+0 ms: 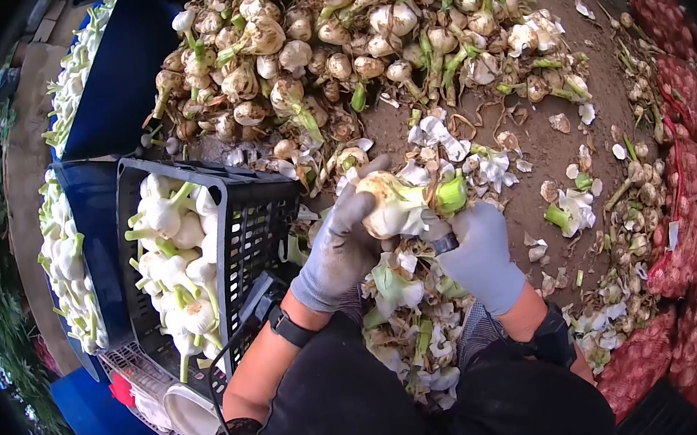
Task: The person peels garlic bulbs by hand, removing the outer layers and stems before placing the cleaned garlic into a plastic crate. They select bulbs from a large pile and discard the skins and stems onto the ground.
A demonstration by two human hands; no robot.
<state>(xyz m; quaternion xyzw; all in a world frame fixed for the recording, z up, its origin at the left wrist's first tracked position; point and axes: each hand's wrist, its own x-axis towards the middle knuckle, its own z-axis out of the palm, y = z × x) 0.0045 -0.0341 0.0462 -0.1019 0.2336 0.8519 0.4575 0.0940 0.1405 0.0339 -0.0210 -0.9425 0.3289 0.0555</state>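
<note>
My left hand (337,250), in a grey work glove, is closed around a garlic bulb (388,207) held up in front of me. The bulb has a white, partly soiled skin, and its thick cut green stem points right. My right hand (483,256), gloved too, is closed on a small knife (445,243); its dark handle shows below the stem and the short blade lies against the bulb's underside. Beneath both hands, peeled skins and leaf scraps (414,329) cover the ground between my legs.
A heap of soiled garlic (323,44) lies ahead. At left, a tilted black crate (252,218) holds cleaned white bulbs, beside blue crates (97,242) of more garlic. Red mesh sacks (683,210) line the right side. A blue tub (99,418) stands at lower left.
</note>
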